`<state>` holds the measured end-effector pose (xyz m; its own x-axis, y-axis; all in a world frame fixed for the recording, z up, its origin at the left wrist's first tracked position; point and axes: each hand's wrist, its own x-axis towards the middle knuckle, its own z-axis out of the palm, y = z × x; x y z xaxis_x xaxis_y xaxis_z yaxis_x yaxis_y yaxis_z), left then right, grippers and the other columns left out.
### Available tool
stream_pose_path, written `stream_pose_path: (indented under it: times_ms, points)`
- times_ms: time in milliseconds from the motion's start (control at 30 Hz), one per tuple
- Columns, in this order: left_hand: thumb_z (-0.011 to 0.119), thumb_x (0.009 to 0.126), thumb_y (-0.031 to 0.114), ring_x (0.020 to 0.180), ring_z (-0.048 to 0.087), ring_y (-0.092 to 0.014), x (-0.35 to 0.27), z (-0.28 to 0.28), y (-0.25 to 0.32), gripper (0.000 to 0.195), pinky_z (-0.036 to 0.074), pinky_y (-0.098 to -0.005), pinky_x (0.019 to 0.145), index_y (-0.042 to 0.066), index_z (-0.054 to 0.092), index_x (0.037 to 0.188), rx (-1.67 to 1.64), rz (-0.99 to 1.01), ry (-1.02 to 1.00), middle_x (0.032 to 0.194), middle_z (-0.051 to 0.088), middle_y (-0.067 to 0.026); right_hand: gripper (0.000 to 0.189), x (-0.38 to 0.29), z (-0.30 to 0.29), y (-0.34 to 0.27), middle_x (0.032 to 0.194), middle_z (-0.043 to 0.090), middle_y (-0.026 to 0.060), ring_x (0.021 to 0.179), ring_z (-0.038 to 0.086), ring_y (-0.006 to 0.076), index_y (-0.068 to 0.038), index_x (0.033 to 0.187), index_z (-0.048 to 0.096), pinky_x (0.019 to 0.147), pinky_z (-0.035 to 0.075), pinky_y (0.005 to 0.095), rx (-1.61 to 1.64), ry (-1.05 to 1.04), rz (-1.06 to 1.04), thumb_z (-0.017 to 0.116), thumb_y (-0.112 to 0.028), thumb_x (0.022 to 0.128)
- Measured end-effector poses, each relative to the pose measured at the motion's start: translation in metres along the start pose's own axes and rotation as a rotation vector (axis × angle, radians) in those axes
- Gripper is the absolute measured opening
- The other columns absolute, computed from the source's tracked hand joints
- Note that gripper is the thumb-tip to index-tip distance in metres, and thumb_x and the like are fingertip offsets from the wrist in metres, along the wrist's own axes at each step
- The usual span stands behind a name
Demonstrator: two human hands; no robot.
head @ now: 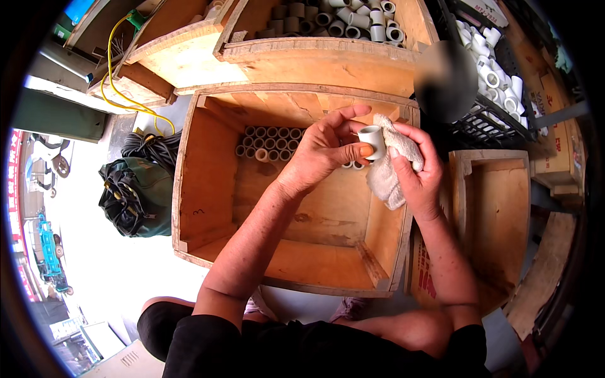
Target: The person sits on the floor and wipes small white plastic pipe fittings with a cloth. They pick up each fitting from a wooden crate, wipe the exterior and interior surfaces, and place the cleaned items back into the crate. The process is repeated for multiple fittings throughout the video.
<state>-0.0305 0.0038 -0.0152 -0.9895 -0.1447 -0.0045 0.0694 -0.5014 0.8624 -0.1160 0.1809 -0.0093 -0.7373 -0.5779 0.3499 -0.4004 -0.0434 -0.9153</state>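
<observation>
Between the thumb and fingers of my left hand (326, 144) is a short white plastic pipe coupling (372, 141), its open end tilted up. My right hand (420, 165) grips a pale terry cloth (390, 184), which lies against the coupling's right side. Both hands are above a large wooden box (307, 203). On its floor, along the far side, similar pipe couplings (270, 143) stand on end in close rows. My left hand and forearm hide part of those rows.
Behind stands a wooden box (326, 52) of loose couplings. At the right are a black plastic crate (487, 120) of white fittings and a smaller wooden box (496, 208). A dark green bag (151, 198), black cable (151, 147) and yellow cord (108, 85) are on the left.
</observation>
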Motion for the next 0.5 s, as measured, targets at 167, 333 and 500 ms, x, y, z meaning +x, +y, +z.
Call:
stream_pose_path:
  times_ms: [167, 333, 500]
  points:
    - [0.06, 0.091, 0.005, 0.102, 0.06, -0.016, 0.001, 0.001, -0.006, 0.036, 0.053, -0.0305, 0.083, 0.003, 0.053, 0.126, -0.07, -0.046, 0.047, 0.116, 0.061, -0.0079, 0.038, 0.006, 0.001, 0.002, 0.116, 0.061, 0.0126, 0.105, 0.06, 0.0235, -0.002, 0.115, 0.059, 0.09, 0.048, 0.0325, -0.154, -0.036, -0.249, 0.063, 0.002, 0.078]
    - [0.058, 0.093, 0.007, 0.107, 0.058, -0.016, 0.001, 0.007, -0.011, 0.04, 0.052, -0.0312, 0.086, 0.004, 0.051, 0.132, -0.106, -0.041, 0.097, 0.12, 0.06, -0.0075, 0.038, 0.009, 0.001, -0.01, 0.117, 0.06, 0.0135, 0.106, 0.06, 0.0272, -0.004, 0.112, 0.061, 0.09, 0.048, 0.0334, -0.251, -0.093, -0.31, 0.064, 0.003, 0.075]
    - [0.06, 0.092, 0.008, 0.107, 0.058, -0.016, 0.001, 0.009, -0.012, 0.043, 0.052, -0.0313, 0.086, 0.005, 0.05, 0.133, -0.072, -0.087, 0.104, 0.119, 0.06, -0.0062, 0.037, 0.008, 0.001, -0.006, 0.117, 0.06, 0.0136, 0.106, 0.06, 0.0256, -0.003, 0.114, 0.06, 0.089, 0.049, 0.0336, -0.219, -0.077, -0.321, 0.064, 0.002, 0.077]
